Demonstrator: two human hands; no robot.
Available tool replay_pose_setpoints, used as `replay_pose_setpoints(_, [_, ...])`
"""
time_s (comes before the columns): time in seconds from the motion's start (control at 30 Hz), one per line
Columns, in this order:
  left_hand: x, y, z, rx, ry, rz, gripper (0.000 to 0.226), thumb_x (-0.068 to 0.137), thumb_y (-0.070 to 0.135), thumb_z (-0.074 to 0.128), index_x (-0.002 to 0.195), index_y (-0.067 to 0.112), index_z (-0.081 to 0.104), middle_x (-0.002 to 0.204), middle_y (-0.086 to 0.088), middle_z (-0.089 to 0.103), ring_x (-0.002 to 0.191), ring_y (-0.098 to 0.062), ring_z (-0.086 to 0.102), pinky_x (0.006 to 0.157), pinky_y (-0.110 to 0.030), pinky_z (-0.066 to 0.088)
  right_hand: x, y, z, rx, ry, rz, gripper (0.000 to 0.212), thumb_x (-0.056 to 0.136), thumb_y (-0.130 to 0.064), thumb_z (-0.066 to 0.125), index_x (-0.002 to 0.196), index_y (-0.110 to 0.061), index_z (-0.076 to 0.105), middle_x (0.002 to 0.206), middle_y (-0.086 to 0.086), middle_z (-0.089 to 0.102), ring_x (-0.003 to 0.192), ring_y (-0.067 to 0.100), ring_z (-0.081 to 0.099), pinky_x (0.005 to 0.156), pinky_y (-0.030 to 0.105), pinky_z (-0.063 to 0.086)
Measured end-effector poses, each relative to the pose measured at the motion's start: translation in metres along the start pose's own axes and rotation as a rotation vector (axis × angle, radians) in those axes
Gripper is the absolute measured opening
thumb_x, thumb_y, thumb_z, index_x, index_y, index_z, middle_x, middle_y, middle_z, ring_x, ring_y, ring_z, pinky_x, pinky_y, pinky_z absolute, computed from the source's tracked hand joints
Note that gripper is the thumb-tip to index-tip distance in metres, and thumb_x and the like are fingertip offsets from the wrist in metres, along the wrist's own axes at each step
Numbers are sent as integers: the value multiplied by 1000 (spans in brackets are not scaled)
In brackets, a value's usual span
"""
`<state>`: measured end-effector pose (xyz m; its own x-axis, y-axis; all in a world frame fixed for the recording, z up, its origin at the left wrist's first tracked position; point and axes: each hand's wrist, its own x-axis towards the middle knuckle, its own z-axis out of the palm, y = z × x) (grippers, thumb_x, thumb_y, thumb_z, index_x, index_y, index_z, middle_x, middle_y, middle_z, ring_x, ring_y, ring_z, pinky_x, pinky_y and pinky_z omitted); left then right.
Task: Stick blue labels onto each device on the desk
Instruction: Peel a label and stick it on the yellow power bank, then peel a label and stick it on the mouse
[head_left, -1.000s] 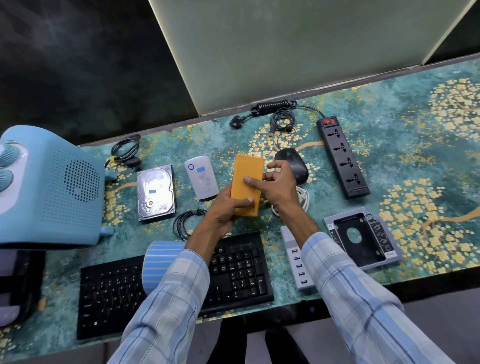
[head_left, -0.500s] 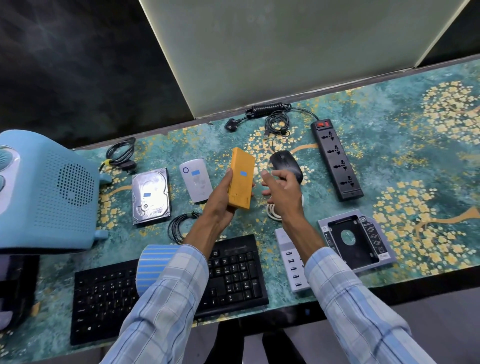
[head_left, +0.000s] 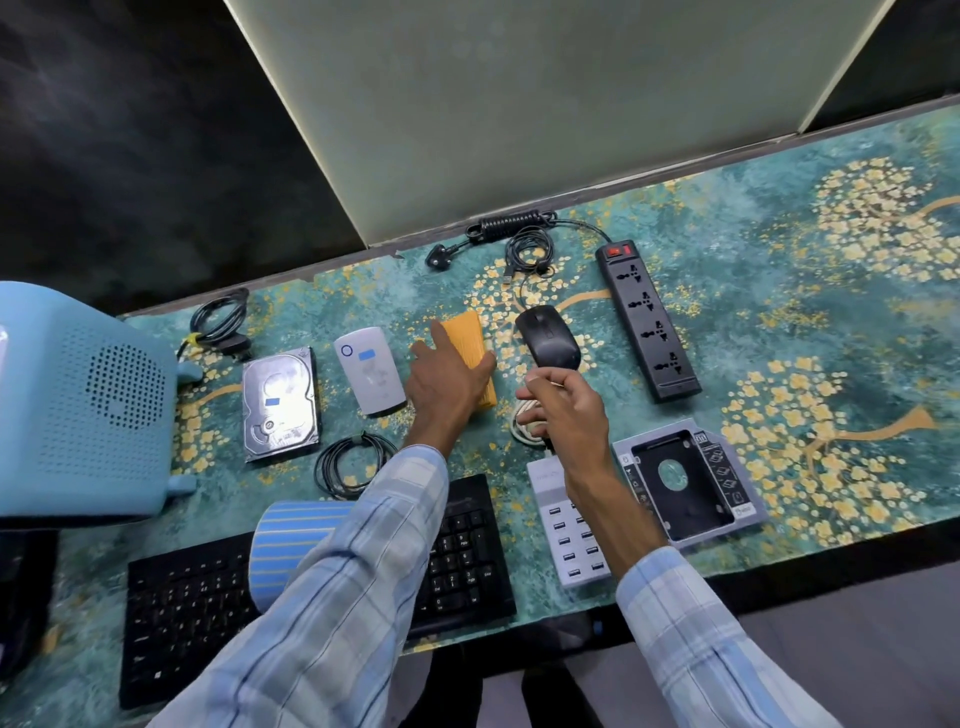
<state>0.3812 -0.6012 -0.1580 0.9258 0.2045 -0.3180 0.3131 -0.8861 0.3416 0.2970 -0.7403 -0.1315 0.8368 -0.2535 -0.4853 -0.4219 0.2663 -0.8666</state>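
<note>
The left sleeve (head_left: 332, 587) and right sleeve (head_left: 691, 639) are pale blue plaid, crossed by white bands and thin dark lines; both cuffs end above the wrists.

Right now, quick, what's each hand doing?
Left hand: grips the orange device.
Right hand: curled near the mouse; whether it holds anything cannot be told.
</note>
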Motion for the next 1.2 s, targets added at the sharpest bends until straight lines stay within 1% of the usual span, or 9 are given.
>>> replay_pose_setpoints(0.2, [3, 6, 2, 33, 30, -2, 109, 87, 67, 64, 160, 6, 12, 148, -28, 39, 125, -47, 53, 95, -49, 48, -7, 6, -1, -18, -16, 7, 13, 98, -19, 68, 107, -11, 69, 94, 10, 77, 59, 10, 63, 55, 21, 50])
replay_pose_setpoints(0.4, [-6, -4, 2, -6, 38, 28, 111, 86, 75, 58, 160, 6, 12, 152, -28, 33, 127, -47, 51, 96, -50, 48, -17, 11, 4, -58, -53, 19, 15, 98, -22, 67, 107, -10, 70, 95, 10, 78, 63, 13, 65, 56, 21, 50])
replay_pose_setpoints(0.5, [-31, -23, -10, -94, 76, 119, 87, 94, 66, 55, 156, 12, 29, 145, -20, 44, 119, -41, 57, 87, -45, 50, -28, 16, 12, -80, -92, 28, 13, 99, -23, 67, 106, -13, 70, 95, 8, 78, 62, 13, 65, 56, 21, 50])
replay_pose_setpoints(0.6, [-65, -59, -28, -202, 143, 183, 52, 97, 51, 60, 137, 18, 56, 120, -7, 59, 99, -24, 61, 77, -36, 47, -44, 25, 25, -118, -150, 39, 11, 99, -23, 67, 104, -13, 69, 88, 4, 78, 61, 12, 65, 55, 21, 49])
replay_pose_setpoints(0.73, [-99, -128, -54, -283, 308, 109, 29, 93, 33, 70, 119, 22, 69, 98, 2, 64, 83, -15, 59, 74, -33, 48, -74, 49, 43, -211, -242, 70, 9, 99, -21, 68, 94, -13, 69, 79, 3, 77, 53, 8, 63, 50, 20, 47])
replay_pose_setpoints(0.87, [-127, -200, -70, -263, 453, -45, 32, 90, 27, 69, 120, 16, 67, 105, -6, 65, 86, -26, 60, 79, -38, 49, -112, 78, 55, -337, -355, 99, 13, 98, -19, 67, 92, -8, 72, 79, 8, 77, 54, 7, 62, 53, 20, 48])
replay_pose_setpoints(1.0, [-150, -250, -69, -295, 397, -191, 43, 92, 29, 69, 132, 15, 61, 115, -7, 69, 103, -33, 64, 94, -46, 52, -139, 99, 74, -460, -476, 117, 6, 94, -22, 68, 92, -20, 74, 80, 14, 74, 57, 11, 61, 55, 24, 49])
replay_pose_setpoints(1.1, [-162, -258, -66, -393, 327, -201, 48, 91, 25, 71, 137, 15, 57, 106, -1, 72, 102, -30, 66, 95, -45, 53, -146, 110, 86, -540, -520, 91, 6, 85, -32, 71, 91, -29, 71, 68, 0, 66, 62, 14, 63, 67, 37, 57])
replay_pose_setpoints(1.2, [-171, -257, -62, -427, 308, -189, 53, 89, 20, 74, 139, 18, 56, 97, 0, 73, 89, -23, 68, 86, -37, 54, -148, 113, 95, -606, -524, 48, 5, 86, -25, 73, 91, -25, 73, 64, -8, 62, 59, 8, 59, 67, 30, 54])
